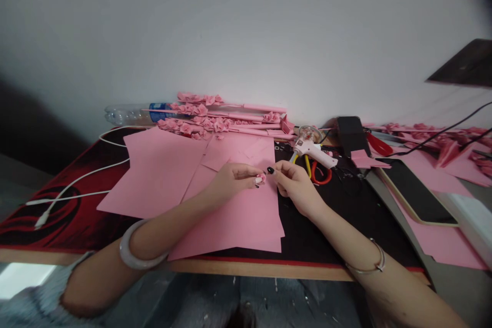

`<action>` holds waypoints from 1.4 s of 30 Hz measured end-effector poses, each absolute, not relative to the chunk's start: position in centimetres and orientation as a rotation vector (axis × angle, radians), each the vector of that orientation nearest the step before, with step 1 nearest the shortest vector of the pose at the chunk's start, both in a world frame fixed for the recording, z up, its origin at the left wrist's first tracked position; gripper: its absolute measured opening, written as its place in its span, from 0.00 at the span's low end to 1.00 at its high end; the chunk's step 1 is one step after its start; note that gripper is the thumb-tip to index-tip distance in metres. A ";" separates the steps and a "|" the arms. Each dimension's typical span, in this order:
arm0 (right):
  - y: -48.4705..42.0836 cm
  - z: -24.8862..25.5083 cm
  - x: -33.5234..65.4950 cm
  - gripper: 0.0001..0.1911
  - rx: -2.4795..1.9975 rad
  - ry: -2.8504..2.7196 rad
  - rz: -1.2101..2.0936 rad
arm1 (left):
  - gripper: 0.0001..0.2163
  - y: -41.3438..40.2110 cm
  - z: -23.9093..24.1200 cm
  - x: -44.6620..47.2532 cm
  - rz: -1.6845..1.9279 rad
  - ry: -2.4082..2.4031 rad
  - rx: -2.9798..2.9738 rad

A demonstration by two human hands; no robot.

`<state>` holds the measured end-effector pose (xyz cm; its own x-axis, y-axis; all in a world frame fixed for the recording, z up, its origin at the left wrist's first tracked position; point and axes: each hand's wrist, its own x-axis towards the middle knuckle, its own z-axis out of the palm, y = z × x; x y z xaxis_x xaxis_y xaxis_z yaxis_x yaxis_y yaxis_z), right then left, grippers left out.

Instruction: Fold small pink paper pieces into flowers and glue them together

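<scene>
Head view: left hand (234,180), right hand (294,185) pinch small folded pink paper bud (261,179) over smooth sheets (161,174).

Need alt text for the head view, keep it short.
A left hand and a right hand pinch a small pink paper piece between them above pink paper sheets on a desk mat. Behind lie paper flower stems, a glue gun and scissors.

The small pink folded paper piece (261,178) matches the flat pink paper sheets (238,215), the fabric desk mat (57,205) is black with red swirls, the thin cable (77,182) and wide bangle (132,253) are white, the plastic glue gun (313,151) is pale pink, and the scissors (321,174) have red handles.
</scene>
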<state>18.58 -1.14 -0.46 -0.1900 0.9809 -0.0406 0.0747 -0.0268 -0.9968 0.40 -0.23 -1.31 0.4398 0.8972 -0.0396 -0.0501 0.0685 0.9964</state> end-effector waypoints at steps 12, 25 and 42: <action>-1.1 -0.9 18.6 0.11 -1.118 -1.399 1.368 | 0.11 -0.2 -0.8 0.5 0.869 0.818 1.189; -1.3 -0.7 18.6 0.07 -1.141 -1.481 1.268 | 0.11 -0.4 -1.0 0.4 0.871 0.757 1.207; -1.4 -1.1 18.2 0.05 -1.185 -1.649 0.989 | 0.11 -0.3 -1.2 0.7 0.840 0.765 0.979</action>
